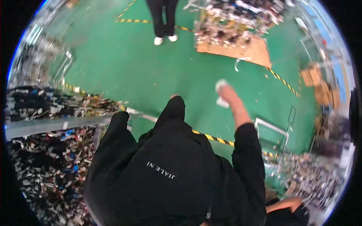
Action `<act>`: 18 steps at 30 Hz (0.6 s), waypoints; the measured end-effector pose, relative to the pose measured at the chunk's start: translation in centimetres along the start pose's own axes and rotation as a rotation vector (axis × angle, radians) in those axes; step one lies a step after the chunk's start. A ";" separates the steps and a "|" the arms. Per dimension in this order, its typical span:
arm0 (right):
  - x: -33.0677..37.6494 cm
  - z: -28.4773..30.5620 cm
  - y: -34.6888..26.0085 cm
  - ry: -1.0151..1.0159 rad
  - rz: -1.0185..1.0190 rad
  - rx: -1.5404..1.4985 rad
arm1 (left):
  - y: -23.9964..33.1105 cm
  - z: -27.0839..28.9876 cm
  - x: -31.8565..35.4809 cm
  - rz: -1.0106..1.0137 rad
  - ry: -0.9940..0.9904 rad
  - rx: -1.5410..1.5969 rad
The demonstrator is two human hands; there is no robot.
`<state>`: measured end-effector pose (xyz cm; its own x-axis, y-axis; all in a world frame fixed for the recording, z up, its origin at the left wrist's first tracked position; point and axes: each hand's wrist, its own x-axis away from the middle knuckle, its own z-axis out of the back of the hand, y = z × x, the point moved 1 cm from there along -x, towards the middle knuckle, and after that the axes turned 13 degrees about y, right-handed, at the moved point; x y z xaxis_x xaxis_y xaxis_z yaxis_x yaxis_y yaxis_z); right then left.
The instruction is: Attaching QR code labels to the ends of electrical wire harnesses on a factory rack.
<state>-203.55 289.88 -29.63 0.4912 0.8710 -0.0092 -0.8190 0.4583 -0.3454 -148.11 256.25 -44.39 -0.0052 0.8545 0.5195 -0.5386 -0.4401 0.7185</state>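
My right hand [228, 95] reaches forward over the green floor, blurred by motion. Its fingers appear closed round a white, crumpled thing [221, 84], which sticks out on both sides of the hand; its kind is too smeared to tell. My left arm, in a black sleeve [120, 118], hangs beside the grey rail at the left, and no left hand shows past it.
A grey rail [56, 126] crosses heaps of small mixed parts [52, 169] at the left. Ahead stand a person in dark trousers [164, 17] and a loaded stand with a cardboard sheet [233, 52]. Cardboard boxes [312, 76] and another person's arm [283, 205] are at the right.
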 end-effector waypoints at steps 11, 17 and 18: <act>-47.4 -7.7 -21.3 -0.215 -0.038 -0.206 | -2.1 -2.2 -7.4 0.376 0.944 0.247; -57.5 -14.4 -9.8 0.295 0.385 0.273 | 15.3 -8.8 -28.7 0.421 1.187 0.475; -57.6 -16.5 -14.6 -0.088 0.329 -0.060 | 12.9 -5.0 -30.8 0.444 1.293 0.417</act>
<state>-214.99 230.14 -39.55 0.1738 0.9836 -0.0489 -0.9091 0.1411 -0.3919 -159.12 225.58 -53.44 -0.9778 0.1738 0.1170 -0.0073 -0.5866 0.8099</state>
